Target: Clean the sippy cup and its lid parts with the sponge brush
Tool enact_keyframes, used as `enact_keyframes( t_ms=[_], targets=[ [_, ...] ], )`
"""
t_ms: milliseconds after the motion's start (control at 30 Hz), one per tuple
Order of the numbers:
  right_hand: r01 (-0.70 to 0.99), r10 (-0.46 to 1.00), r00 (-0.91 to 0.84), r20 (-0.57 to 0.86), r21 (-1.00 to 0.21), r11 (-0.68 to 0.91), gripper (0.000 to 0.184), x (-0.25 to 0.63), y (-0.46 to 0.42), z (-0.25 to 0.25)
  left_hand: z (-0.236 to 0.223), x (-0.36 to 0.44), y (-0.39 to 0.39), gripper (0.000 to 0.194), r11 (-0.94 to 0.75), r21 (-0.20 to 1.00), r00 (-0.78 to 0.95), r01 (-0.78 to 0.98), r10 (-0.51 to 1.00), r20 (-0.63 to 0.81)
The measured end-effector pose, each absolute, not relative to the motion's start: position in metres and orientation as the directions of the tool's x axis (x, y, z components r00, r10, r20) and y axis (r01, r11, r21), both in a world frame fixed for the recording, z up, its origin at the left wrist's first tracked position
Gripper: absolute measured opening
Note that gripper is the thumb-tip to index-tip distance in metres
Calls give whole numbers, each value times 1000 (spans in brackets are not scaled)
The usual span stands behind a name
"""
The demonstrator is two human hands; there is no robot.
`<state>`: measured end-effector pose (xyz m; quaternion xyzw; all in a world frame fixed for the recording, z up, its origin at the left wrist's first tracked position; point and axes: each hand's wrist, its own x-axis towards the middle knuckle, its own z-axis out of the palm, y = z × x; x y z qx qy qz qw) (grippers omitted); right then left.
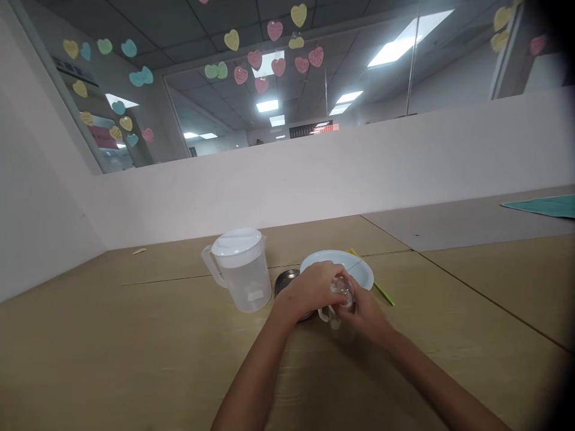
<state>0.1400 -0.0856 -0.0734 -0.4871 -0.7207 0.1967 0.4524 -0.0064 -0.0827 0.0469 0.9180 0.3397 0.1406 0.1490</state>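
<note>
Fingers of the left hand (314, 287) and right hand (366, 311) are curled around one rounded clear piece (342, 291), gripping it from both sides. Glass or plastic: cannot tell. Directly below it, partly covered by the hands, is a clear mug (342, 330), handle toward the left; contact between piece and mug not discernible from where I stand.

Outward: a metal tin (285, 279) sits behind the left hand, partly hidden, with a lidded pitcher (249, 288) upright just left of it. Behind the hands, a white bowl (323, 257). A green stick (384, 294) shows at its right, a yellow end (353, 251) at its far rim. Farther off on the tabletop (157, 341): a small chip (139, 251) at left, a teal cloth (545, 206) at far right.

Risk, my estimate: the piece looks smooth, so uneven finger pressure could let it slip and strike the mug; the left forearm, if swung outward, could knock the pitcher.

Count: hands 2, clear piece 1, mug 1, tin 1, pitcher 1, bowl 1, chip 1, cloth 1. Sticks: 1 or 2, since the bowl interrupts the line. Heart notes (275, 30) on the window: over twenty, some overlapping.
</note>
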Motion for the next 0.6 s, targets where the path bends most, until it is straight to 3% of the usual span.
enact_keyframes(
  t_ms=[333, 600],
  targets=[
    [698, 757, -93, 647, -500, 513, 31, 134, -84, -83, 48, -8, -82, 34, -680, 378, 693, 628, 710, 126],
    [725, 718, -72, 692, -458, 514, 29, 133, -80, -82, 46, -8, -78, 36, -655, 433, 679, 619, 724, 123]
  ],
)
